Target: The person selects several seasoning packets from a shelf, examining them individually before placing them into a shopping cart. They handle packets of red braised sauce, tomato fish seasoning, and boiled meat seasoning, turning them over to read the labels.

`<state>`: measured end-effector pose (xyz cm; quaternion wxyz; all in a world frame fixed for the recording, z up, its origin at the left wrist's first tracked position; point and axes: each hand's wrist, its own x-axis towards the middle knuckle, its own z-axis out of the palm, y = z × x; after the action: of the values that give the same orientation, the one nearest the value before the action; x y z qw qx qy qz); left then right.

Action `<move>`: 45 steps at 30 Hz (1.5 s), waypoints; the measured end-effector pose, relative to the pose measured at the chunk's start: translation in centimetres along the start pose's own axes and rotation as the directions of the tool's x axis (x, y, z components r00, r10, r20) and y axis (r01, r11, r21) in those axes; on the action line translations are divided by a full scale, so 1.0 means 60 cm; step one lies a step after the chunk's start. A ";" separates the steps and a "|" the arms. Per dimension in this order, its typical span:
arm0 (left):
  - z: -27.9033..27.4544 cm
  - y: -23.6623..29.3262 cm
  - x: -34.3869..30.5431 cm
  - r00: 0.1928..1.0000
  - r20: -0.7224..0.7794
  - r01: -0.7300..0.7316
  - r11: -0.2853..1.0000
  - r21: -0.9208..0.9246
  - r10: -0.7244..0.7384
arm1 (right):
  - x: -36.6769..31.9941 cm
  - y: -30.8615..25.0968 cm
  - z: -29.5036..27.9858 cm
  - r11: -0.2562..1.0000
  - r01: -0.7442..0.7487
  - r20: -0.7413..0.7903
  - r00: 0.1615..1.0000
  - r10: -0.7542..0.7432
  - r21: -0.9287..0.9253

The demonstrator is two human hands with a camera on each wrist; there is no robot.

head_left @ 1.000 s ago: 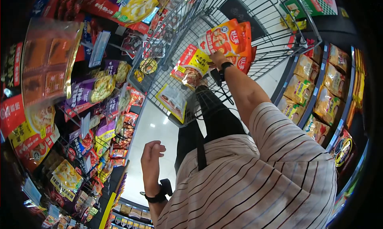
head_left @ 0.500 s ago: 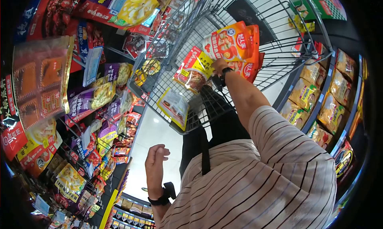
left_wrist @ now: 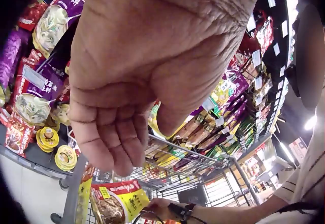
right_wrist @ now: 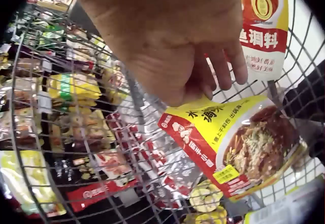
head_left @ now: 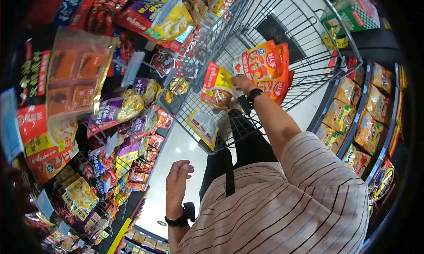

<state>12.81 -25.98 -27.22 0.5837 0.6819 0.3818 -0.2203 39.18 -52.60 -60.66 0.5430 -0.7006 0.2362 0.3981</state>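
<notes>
My right hand (head_left: pixel 244 84) is over the shopping cart (head_left: pixel 176 114), pinching a red-and-yellow seasoning packet (head_left: pixel 213 91) by its yellow top edge. The right wrist view shows thumb and fingers at that edge, with the dish picture on the packet (right_wrist: pixel 259 147) facing up. Orange seasoning packets (head_left: pixel 260 61) stand beside this hand inside the cart. A packet with a yellow border (head_left: pixel 203 125) rests at the cart's near end. My left hand (head_left: pixel 178 178) is held up outside the cart, its fingers loosely curled around nothing; the left wrist view shows its palm (left_wrist: pixel 147 56).
Hanging seasoning packets (head_left: pixel 119 108) crowd the shelf on the left, price tags jutting out. On the right, shelves hold bagged goods (head_left: pixel 340 114). A green box (head_left: pixel 353 13) sits beyond the cart's rim. Yellow round tubs (left_wrist: pixel 65 157) are on a low shelf.
The head view has shifted, so shelf and cart appear moved. In my right hand, the red-and-yellow packet has turned slightly more upright. The left hand stays much the same.
</notes>
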 end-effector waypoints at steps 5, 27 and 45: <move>-0.039 -0.026 0.001 0.988 0.080 -0.140 0.989 0.049 0.135 | -0.111 -0.068 0.030 0.853 0.429 0.172 0.903 -0.394 -0.296; -0.245 0.121 -0.190 0.467 0.067 -0.805 0.455 -0.382 0.882 | -0.882 -0.440 0.170 0.500 0.800 0.571 0.251 -0.781 0.333; -0.317 0.193 -0.331 0.267 -0.560 -0.943 0.092 -0.320 0.784 | -0.923 -0.492 0.319 0.414 0.623 0.608 -0.127 -0.784 0.664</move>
<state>6.93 -13.17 -0.92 0.7271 0.5632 0.0169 0.3922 24.28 -31.22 -0.45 0.7474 -0.3354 -0.4755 0.3207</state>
